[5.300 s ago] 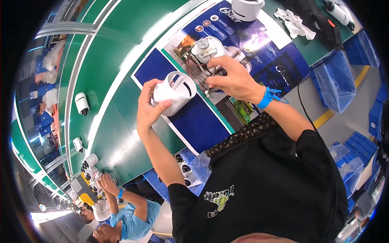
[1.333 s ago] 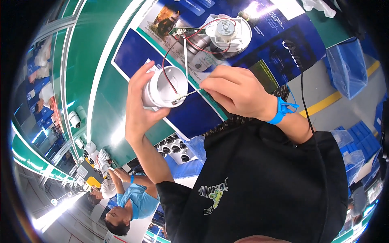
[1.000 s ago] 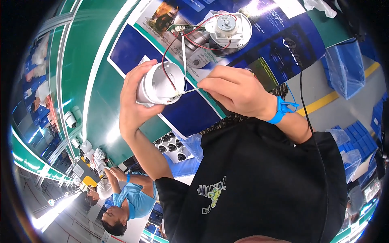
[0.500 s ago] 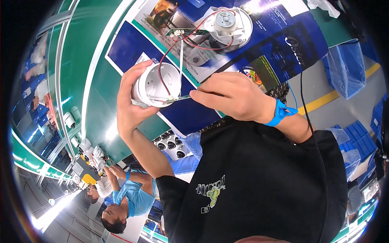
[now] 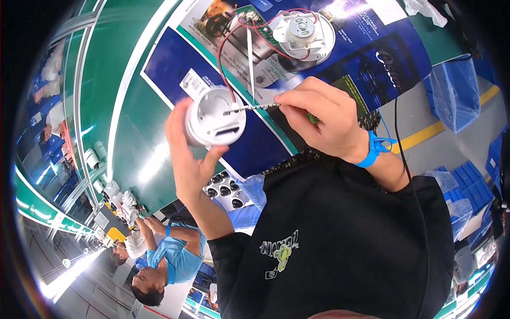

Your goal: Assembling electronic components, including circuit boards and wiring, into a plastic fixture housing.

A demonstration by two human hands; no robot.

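My left hand (image 5: 187,154) is closed around the side of a white round plastic housing (image 5: 217,133), its open face turned up toward me. A dark slot shows in the housing's floor. Between the thumb and fingertips of my right hand (image 5: 325,119) is a thin circuit board (image 5: 260,107), seen edge-on. The board's left end reaches over the housing's opening; whether it touches the inside I cannot tell. Red and dark wires (image 5: 220,56) and a white cable (image 5: 250,58) run from around the housing toward a white base with a round metal motor (image 5: 303,27), which lies beyond my hands.
Flattened printed cardboard (image 5: 366,69) covers part of the green table (image 5: 141,125). Several dark round parts sit in a white tray (image 5: 226,190) left of my body. A co-worker in a blue shirt (image 5: 183,250) works farther left. Blue crates (image 5: 467,186) stand on the right.
The housing has turned and moved slightly right and down, bringing its slot into view. My right hand has shifted right, and the board now points across the opening rather than along its lower rim.
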